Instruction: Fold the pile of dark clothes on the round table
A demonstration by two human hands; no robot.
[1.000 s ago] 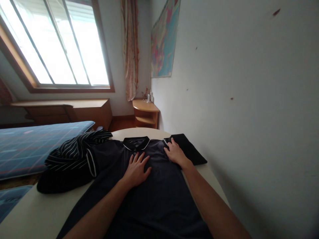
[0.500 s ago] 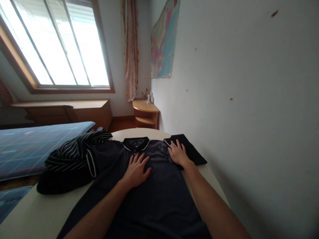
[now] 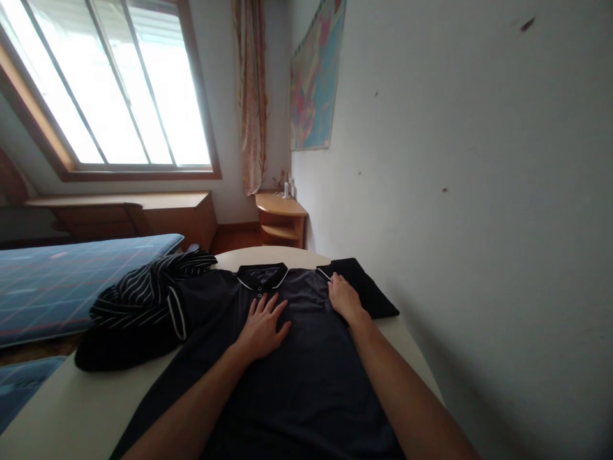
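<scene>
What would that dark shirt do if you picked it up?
The dark shirt would probably flop and sag, since soft wrinkles show near the right hand. It likely wouldn't roll, as it lies spread flat on the table.

The dark polo shirt (image 3: 306, 377) lay front up, spread mostly flat on the pale table (image 3: 62, 409), its black collar (image 3: 279, 274) toward the far edge. Over my remote feed I made out sleeves (image 3: 204, 295) edged in white, small buttons (image 3: 259, 296) below the neck, and creases near the right-hand shoulder (image 3: 306, 280).
</scene>
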